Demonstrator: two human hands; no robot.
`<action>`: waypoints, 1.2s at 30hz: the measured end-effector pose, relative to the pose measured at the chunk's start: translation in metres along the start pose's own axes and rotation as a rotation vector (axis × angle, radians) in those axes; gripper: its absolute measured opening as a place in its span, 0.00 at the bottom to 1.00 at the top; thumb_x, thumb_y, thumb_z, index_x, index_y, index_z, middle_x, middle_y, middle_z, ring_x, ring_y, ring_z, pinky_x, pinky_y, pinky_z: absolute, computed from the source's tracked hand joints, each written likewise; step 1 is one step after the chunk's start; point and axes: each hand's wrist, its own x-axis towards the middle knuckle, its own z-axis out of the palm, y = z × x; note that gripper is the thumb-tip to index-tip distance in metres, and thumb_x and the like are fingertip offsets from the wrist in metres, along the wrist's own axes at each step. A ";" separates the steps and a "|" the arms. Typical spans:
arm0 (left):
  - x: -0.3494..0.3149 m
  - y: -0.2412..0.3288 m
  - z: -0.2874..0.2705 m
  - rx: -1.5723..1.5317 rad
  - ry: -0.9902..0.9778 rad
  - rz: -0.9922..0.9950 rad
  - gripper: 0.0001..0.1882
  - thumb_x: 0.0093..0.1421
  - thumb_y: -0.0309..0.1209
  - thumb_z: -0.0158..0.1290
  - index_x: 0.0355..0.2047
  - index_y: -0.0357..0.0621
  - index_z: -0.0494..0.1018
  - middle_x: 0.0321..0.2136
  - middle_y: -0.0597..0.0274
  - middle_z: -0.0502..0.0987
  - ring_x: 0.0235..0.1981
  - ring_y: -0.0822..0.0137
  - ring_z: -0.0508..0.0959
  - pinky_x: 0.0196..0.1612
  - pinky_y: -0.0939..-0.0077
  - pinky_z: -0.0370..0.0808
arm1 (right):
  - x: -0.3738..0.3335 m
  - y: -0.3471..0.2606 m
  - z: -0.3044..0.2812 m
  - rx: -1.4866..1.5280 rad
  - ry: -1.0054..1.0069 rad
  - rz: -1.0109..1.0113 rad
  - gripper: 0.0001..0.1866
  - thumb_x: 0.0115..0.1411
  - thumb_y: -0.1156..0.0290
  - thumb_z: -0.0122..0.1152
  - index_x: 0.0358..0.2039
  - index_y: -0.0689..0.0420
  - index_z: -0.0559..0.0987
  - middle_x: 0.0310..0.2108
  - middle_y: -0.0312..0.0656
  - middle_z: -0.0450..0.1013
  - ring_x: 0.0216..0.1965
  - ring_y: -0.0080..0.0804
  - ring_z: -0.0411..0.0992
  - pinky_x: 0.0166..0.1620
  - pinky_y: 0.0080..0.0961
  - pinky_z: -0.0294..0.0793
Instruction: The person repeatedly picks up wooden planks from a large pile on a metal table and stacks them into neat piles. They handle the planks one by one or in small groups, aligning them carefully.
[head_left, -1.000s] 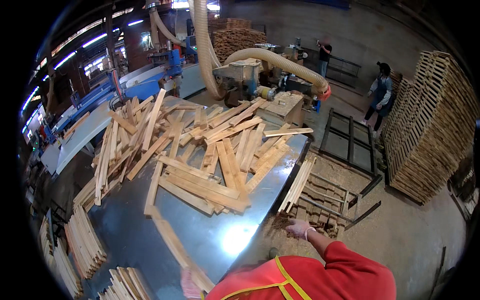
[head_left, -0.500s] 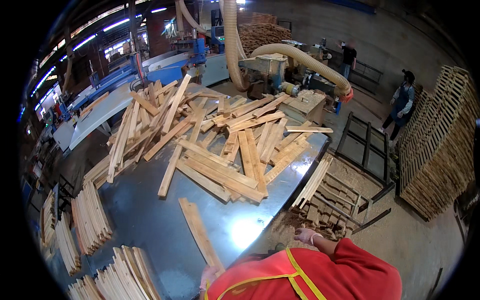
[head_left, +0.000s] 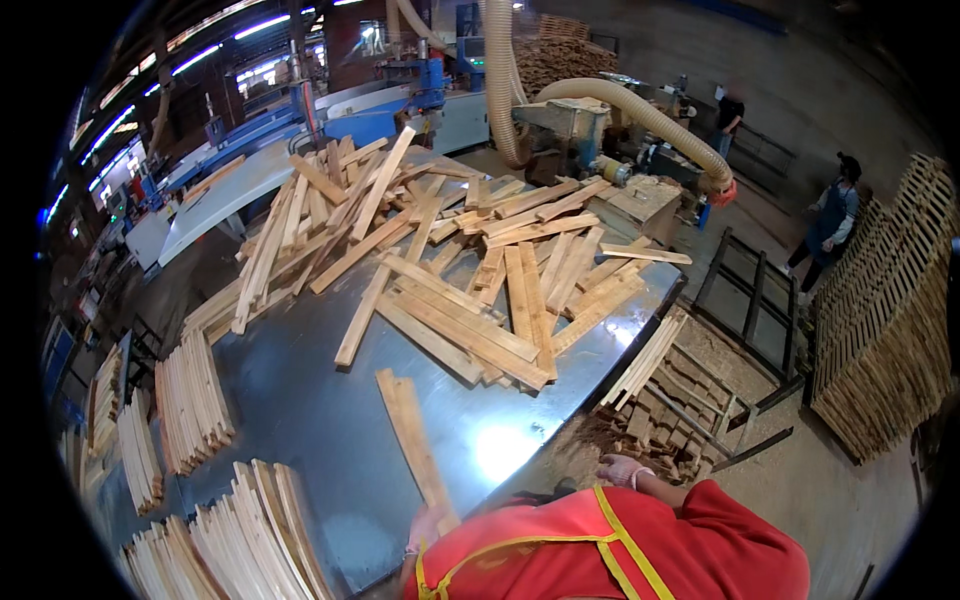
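Observation:
My left hand (head_left: 424, 527) grips the near end of a pair of long pale wooden slats (head_left: 411, 441) that lie on the grey metal table (head_left: 300, 400) and point away from me. My right hand (head_left: 621, 470), in a pale glove, is at the table's right edge, above a rack of stacked slats (head_left: 665, 405) on the floor. Whether that hand holds anything is not visible. My red sleeves and yellow-trimmed vest fill the lower edge.
A big loose heap of slats (head_left: 450, 250) covers the far half of the table. Neat stacks of slats (head_left: 190, 400) stand on edge at the left and near left. Blue machines and dust hoses (head_left: 640, 110) stand behind. Pallets (head_left: 885, 330) rise at the right, and two people (head_left: 830, 220) stand far right.
The slats in my left hand have slid toward me and to the right. My right hand has dropped a little along the table's edge. My head has turned, shifting the view.

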 end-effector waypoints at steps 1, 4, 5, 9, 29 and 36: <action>-0.006 0.000 -0.008 -0.025 0.028 0.002 0.23 0.70 0.25 0.56 0.65 0.37 0.70 0.51 0.54 0.80 0.51 0.57 0.81 0.52 0.58 0.81 | -0.022 -0.039 -0.013 0.054 -0.013 0.035 0.46 0.62 0.46 0.66 0.71 0.66 0.68 0.68 0.61 0.70 0.68 0.52 0.70 0.70 0.37 0.69; -0.004 -0.001 -0.009 0.061 0.040 0.000 0.25 0.67 0.31 0.57 0.62 0.36 0.72 0.51 0.52 0.81 0.52 0.57 0.81 0.54 0.59 0.79 | 0.001 -0.018 -0.002 -0.193 0.016 -0.141 0.45 0.61 0.47 0.67 0.70 0.66 0.69 0.67 0.61 0.70 0.67 0.53 0.71 0.69 0.37 0.69; -0.008 0.000 -0.016 0.121 0.073 0.001 0.26 0.66 0.35 0.58 0.62 0.36 0.74 0.50 0.51 0.81 0.52 0.57 0.80 0.55 0.60 0.78 | -0.006 -0.036 0.000 0.094 0.018 0.071 0.44 0.61 0.49 0.67 0.70 0.67 0.70 0.67 0.61 0.71 0.67 0.54 0.71 0.69 0.36 0.70; 0.007 -0.009 -0.021 -0.123 0.001 -0.099 0.20 0.68 0.27 0.58 0.59 0.37 0.74 0.47 0.54 0.82 0.46 0.55 0.84 0.49 0.57 0.83 | -0.011 -0.049 0.001 0.165 -0.062 0.068 0.45 0.60 0.50 0.69 0.70 0.67 0.69 0.67 0.61 0.70 0.68 0.54 0.71 0.69 0.38 0.70; -0.047 0.036 0.015 0.605 0.352 0.354 0.17 0.67 0.32 0.60 0.54 0.39 0.75 0.41 0.54 0.82 0.39 0.54 0.83 0.46 0.57 0.82 | -0.048 -0.101 0.004 0.041 -0.224 -0.001 0.47 0.60 0.42 0.67 0.72 0.59 0.69 0.66 0.56 0.73 0.66 0.51 0.72 0.67 0.40 0.70; -0.041 0.069 0.069 1.109 0.374 0.521 0.19 0.66 0.33 0.59 0.55 0.39 0.75 0.44 0.53 0.81 0.42 0.54 0.82 0.49 0.56 0.80 | -0.029 -0.094 0.003 -0.241 -0.279 0.096 0.43 0.61 0.49 0.64 0.74 0.52 0.68 0.69 0.54 0.70 0.68 0.56 0.70 0.70 0.43 0.68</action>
